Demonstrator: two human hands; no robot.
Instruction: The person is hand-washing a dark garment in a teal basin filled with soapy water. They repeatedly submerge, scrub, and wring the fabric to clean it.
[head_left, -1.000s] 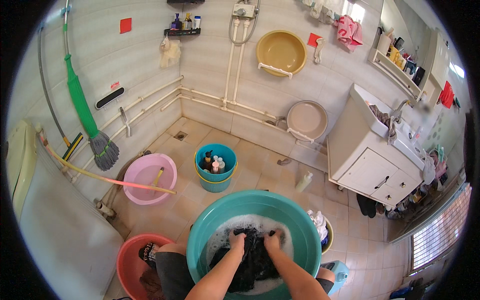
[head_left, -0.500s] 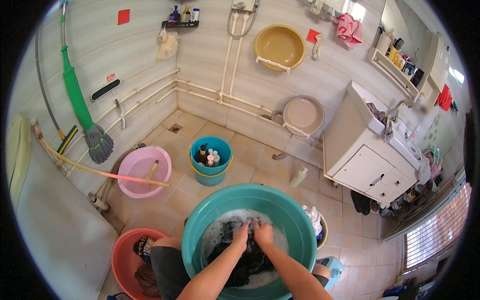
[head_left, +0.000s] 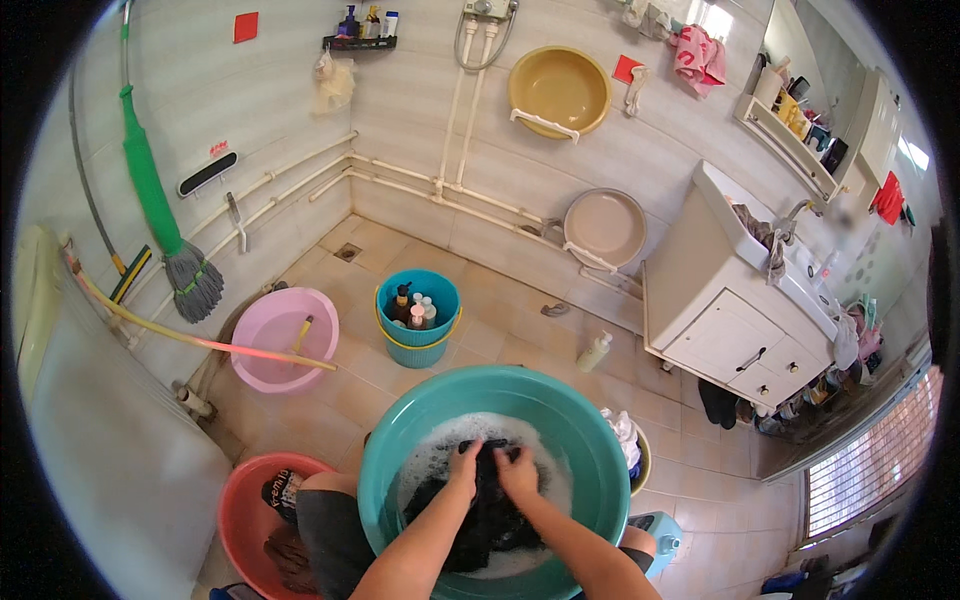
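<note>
A large teal basin (head_left: 388, 420) stands between my knees, holding sudsy water (head_left: 440, 435) and a soaked black garment (head_left: 490, 520). My left hand (head_left: 465, 470) grips the upper part of the cloth, fingers closed on it. Beside it, my right hand (head_left: 517, 474) is closed on the same garment, a small gap of black fabric showing between the two. Both forearms reach over the near rim. White foam rings the cloth, and its lower part lies spread in the water, partly hidden by my arms.
At left are a red basin (head_left: 237, 500) with dark clothes and a pink basin (head_left: 262, 362) under a hose (head_left: 200, 340). A blue bucket (head_left: 415, 352) of bottles stands ahead. To the right are a bottle (head_left: 594, 352), a container of white cloth (head_left: 622, 432) and a sink cabinet (head_left: 720, 330).
My hands have moved slightly apart and a little left. More of the black garment shows between them, bunched up higher. The whole view has shifted slightly.
</note>
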